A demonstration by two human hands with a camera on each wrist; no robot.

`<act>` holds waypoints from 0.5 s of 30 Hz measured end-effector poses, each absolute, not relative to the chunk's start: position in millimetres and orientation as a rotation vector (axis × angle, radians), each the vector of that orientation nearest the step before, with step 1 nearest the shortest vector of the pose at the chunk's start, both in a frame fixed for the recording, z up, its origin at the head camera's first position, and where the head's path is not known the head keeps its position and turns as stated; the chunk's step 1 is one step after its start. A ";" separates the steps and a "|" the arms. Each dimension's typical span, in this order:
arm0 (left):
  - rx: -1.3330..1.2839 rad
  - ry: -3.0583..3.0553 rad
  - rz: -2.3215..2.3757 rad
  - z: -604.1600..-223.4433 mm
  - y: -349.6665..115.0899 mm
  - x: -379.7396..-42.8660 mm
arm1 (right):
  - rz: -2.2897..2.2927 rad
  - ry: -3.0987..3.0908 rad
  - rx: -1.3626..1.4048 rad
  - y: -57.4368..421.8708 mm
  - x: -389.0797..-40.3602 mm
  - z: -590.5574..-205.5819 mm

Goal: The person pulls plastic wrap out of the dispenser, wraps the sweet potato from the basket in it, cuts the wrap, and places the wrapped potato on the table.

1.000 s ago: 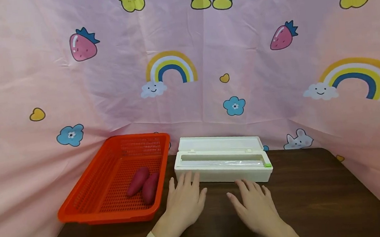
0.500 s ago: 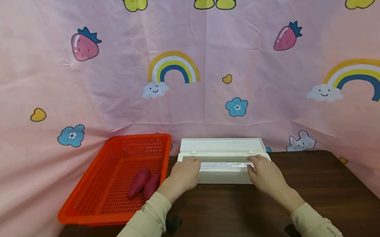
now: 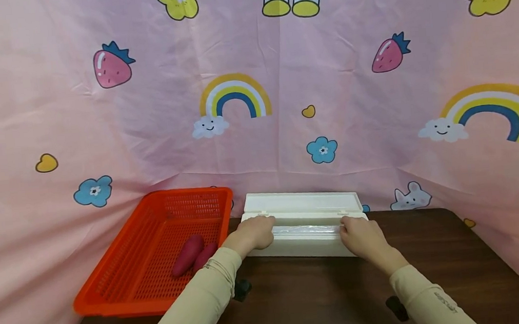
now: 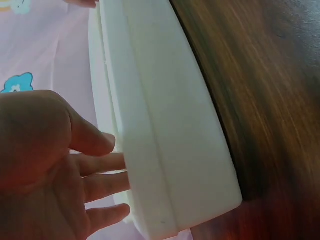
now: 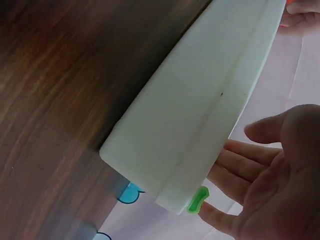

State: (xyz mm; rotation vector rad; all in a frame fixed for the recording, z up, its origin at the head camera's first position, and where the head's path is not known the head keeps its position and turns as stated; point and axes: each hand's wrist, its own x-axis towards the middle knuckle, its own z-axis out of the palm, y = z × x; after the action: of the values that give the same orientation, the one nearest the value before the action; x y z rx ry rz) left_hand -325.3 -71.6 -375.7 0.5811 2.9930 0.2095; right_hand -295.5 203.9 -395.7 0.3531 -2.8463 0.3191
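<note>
A white plastic-wrap dispenser box (image 3: 308,246) stands at the back of the table, its lid (image 3: 301,201) raised. A roll of clear plastic wrap (image 3: 307,230) shows in the opening. My left hand (image 3: 253,233) reaches over the box's left part, and my right hand (image 3: 363,235) over its right part. In the left wrist view, several fingers (image 4: 102,186) extend past the box's rim, thumb apart from them. The right wrist view has the right fingers (image 5: 240,167) likewise at the rim, beside a green slider (image 5: 198,199). Some fingertips are hidden behind the box wall.
An orange-red plastic basket (image 3: 113,293) stands left of the box, holding two purple-skinned sweet potatoes (image 3: 189,254), one partly behind the left arm. The dark wooden table (image 3: 318,301) meets a pink patterned cloth (image 3: 153,114) behind.
Both hands have moved forward from in front of the box to over its opening. During the last half second they have hardly moved, and the view has shifted slightly.
</note>
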 end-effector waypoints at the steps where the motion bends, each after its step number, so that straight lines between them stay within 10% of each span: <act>1: 0.593 3.001 0.213 -376.6 -72.0 -326.6 | 0.314 -2.850 0.349 203.9 -296.4 -396.0; 15: 0.653 3.058 0.208 -376.8 -74.3 -339.4 | 0.394 -2.951 0.316 210.3 -317.9 -396.1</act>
State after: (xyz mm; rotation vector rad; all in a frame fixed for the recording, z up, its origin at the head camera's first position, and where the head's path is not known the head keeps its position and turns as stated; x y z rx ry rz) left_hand -339.4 -74.3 -376.8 0.6531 3.0585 0.2075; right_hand -317.9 210.3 -396.1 0.3156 -2.9512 0.3940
